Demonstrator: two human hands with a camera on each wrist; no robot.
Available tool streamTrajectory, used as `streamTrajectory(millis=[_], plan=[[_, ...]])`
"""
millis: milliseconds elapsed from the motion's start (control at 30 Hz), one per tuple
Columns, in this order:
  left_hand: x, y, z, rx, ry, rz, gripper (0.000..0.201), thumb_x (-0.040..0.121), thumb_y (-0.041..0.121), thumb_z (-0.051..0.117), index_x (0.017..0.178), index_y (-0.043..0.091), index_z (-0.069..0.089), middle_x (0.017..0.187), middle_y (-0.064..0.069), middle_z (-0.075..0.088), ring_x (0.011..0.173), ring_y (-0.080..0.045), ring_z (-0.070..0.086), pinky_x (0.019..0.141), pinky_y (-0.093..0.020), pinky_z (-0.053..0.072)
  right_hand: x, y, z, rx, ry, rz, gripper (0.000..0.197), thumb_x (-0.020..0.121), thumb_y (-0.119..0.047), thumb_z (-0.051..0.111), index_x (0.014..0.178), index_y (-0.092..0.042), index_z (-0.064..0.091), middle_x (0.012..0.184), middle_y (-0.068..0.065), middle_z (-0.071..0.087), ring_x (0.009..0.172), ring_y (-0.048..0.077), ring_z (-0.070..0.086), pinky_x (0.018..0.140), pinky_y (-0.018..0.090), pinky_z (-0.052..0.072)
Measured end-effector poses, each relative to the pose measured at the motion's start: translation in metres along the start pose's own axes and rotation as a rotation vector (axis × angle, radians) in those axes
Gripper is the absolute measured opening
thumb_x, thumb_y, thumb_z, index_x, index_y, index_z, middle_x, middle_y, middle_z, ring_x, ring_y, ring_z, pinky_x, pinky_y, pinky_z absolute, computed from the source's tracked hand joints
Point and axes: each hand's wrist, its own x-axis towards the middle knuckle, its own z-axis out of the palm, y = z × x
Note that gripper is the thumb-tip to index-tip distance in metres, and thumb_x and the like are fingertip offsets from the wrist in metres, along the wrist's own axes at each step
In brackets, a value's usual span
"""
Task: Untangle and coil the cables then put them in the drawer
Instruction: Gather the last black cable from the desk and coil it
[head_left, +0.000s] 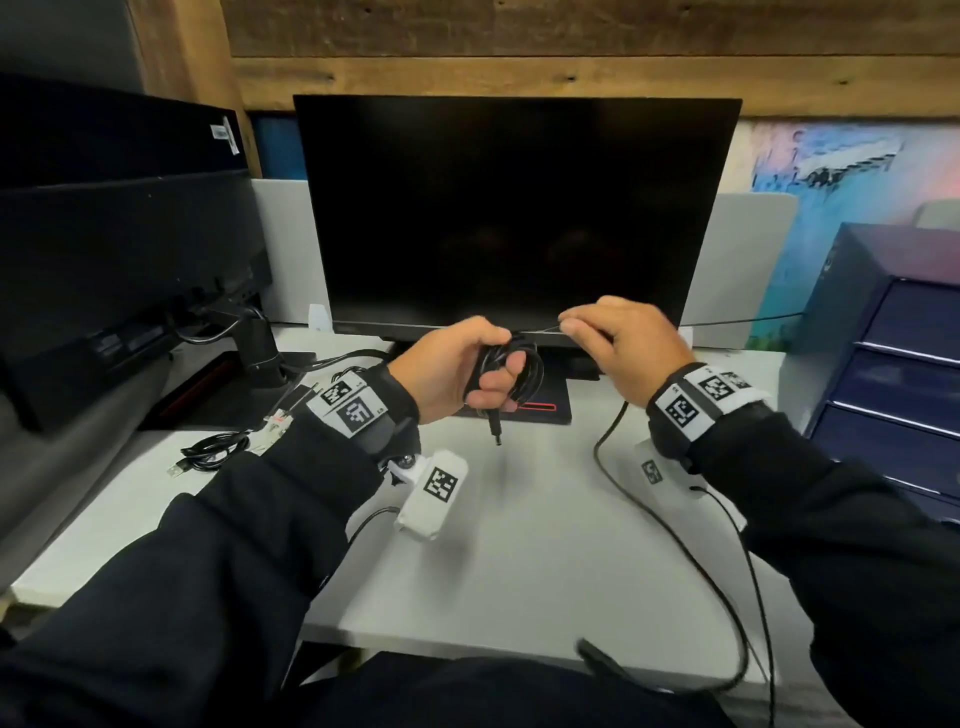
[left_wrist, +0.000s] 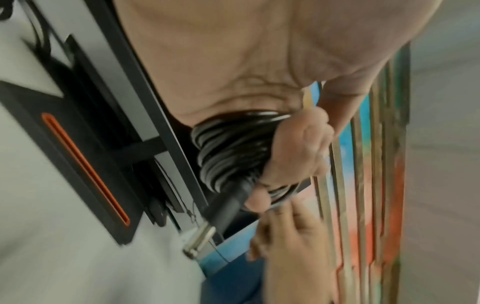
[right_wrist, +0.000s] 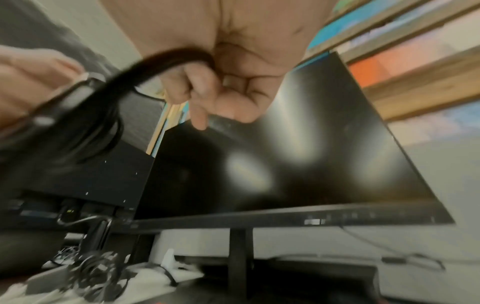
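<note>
1. White bench (head_left: 519, 545) before a dark monitor (head_left: 509, 208).
2. Left hand (head_left: 457, 364) grips the coiled cable (head_left: 514, 374) above the bench's far edge.
3. Right hand (head_left: 618, 332), just beside it to the right, pinches the free strand (head_left: 613, 431), which trails to the near edge.

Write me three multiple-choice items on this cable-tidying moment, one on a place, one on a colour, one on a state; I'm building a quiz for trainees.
1. Where is the coiled cable bundle?
A. in the left hand
B. inside a drawer
C. flat on the desk

2. What colour is the drawer unit at the right?
A. red
B. dark blue
C. yellow

3. How are the drawers now?
A. all pulled out
B. one removed
C. those in view closed

Answers:
1 A: the left hand holds the coiled cable bundle above the desk, while the right hand holds the loose stretch of the same cable.
2 B: the drawer unit has dark blue fronts.
3 C: every front in view sits flush, none pulled out.
</note>
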Motion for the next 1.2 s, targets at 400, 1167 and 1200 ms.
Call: streamTrajectory(millis=[400,1167,1200], plan=[[0.007,0.004,0.0,-0.579,0.241,0.274,0.027,0.105,0.023,0.032,0.092,0.007,0.049,0.075,-0.002,0.044,0.062,-0.015,0.047,0.092,-0.038,0.043,-0.027,-0.049,0.062,0.202,-0.485,0.205,0.026,0.106,-0.034,0.038,0.106,-0.016,0.057,0.084,0.001,0.058,0.078,0.022,0.057,0.079,0.043,0.051],[0.011,-0.042,-0.003,0.583,0.305,0.088,0.054,0.108,0.043,0.028,0.088,0.006,0.063,0.06,-0.006,0.056,0.058,-0.023,0.052,0.063,-0.031,0.046,0.001,-0.053,-0.023,0.233,-0.293,0.016,0.014,0.097,-0.027,0.061,0.11,-0.032,0.061,0.075,-0.004,0.065,0.065,0.012,0.067,0.055,0.025,0.056],[0.01,-0.039,0.0,0.528,0.267,0.062,0.061,0.107,0.046,0.024,0.088,0.004,0.063,0.06,-0.007,0.054,0.056,-0.024,0.049,0.062,-0.033,0.045,0.003,-0.046,-0.023,0.199,-0.247,0.003,0.014,0.097,-0.028,0.061,0.11,-0.032,0.062,0.083,-0.008,0.064,0.073,0.011,0.066,0.06,0.023,0.054]])
